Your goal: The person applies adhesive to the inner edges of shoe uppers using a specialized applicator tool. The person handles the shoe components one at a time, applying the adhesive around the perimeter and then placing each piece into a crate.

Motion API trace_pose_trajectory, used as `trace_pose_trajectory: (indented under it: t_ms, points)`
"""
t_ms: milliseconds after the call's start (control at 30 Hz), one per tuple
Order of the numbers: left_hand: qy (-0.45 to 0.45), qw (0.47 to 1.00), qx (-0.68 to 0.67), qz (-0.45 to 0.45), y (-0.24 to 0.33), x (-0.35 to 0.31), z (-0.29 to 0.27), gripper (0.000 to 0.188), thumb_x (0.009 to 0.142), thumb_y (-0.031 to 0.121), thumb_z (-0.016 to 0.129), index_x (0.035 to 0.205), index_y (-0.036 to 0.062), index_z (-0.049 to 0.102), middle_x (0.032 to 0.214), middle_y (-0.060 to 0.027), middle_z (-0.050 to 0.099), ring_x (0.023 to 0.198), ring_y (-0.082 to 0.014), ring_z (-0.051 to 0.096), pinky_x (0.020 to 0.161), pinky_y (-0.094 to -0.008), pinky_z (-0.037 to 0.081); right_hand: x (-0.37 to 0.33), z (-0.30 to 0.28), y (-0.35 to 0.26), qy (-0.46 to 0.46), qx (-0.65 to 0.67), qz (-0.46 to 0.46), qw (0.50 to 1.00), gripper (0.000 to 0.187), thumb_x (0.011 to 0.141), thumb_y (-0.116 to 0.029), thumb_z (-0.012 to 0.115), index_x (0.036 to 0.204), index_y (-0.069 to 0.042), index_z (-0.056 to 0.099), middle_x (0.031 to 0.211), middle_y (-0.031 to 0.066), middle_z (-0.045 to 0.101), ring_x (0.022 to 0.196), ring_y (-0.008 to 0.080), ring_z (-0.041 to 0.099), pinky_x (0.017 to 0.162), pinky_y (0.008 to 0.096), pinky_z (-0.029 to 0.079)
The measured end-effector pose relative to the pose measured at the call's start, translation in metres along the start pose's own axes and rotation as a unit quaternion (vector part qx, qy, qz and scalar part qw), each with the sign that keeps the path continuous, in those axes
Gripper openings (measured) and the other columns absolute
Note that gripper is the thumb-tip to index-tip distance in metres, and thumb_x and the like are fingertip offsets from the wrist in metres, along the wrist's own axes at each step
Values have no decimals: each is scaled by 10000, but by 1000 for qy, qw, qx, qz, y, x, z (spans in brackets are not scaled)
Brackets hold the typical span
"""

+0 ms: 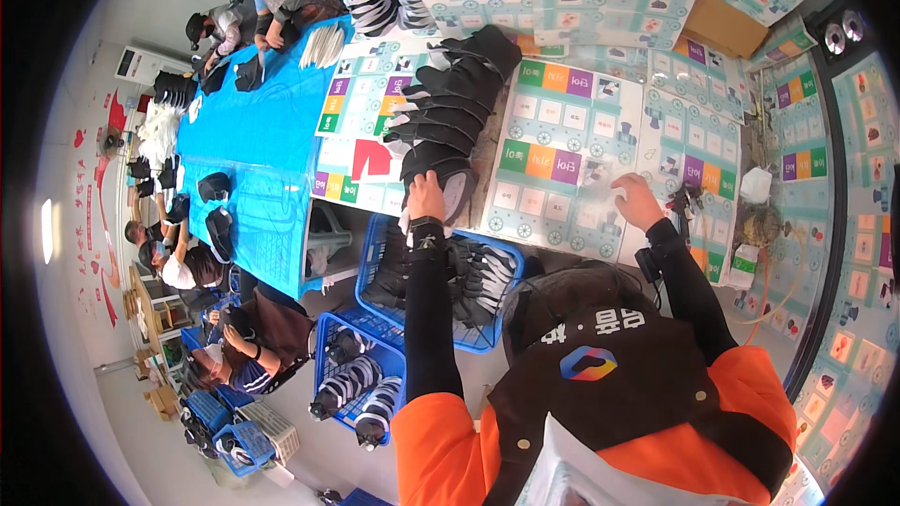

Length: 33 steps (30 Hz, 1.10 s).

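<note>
Black caps (452,111): left hand (427,199) touching the nearest, grip unclear; right hand (638,202), fingers loosely parted; steady handling preserves nesting.

A head-worn fisheye looks down, fairly near, on left hand (425,198), right hand (638,202) and tabletop (534,124).
</note>
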<state>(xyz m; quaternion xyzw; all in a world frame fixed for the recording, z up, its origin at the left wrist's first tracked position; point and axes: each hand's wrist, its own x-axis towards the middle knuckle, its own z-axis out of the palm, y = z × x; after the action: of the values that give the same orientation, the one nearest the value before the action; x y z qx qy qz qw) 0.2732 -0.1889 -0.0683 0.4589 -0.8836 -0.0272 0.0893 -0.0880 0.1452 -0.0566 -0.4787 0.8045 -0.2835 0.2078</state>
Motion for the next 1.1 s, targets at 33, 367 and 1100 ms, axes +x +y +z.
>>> trace_pose_trajectory:
  t_ms: [33,367,1100]
  points:
    - [-31,999,-32,-4,-11,2,-2,218,862,122,650,1039,57,541,999,-195,619,946,-435,625,786,-521,526,-1,2,-6,-7,0,-9,1000,249,792,-28,643,1036,-53,689,1129,159,643,1188,384,534,1023,450,455]
    - [-103,937,-333,-13,-65,-5,-28,432,869,81,599,1282,-44,621,742,-38,524,692,-134,505,669,-305,463,-11,4,-23,-78,126,37,988,202,859,-82,628,1045,-22,681,1033,167,695,1000,347,668,890,425,534]
    - [-124,915,-384,-7,-5,-61,-70,172,854,6,580,778,-4,426,1330,-189,659,639,-138,492,592,-324,445,26,79,-97,-125,229,-82,962,352,936,-282,692,1175,-31,634,1027,149,698,899,282,704,799,359,561]
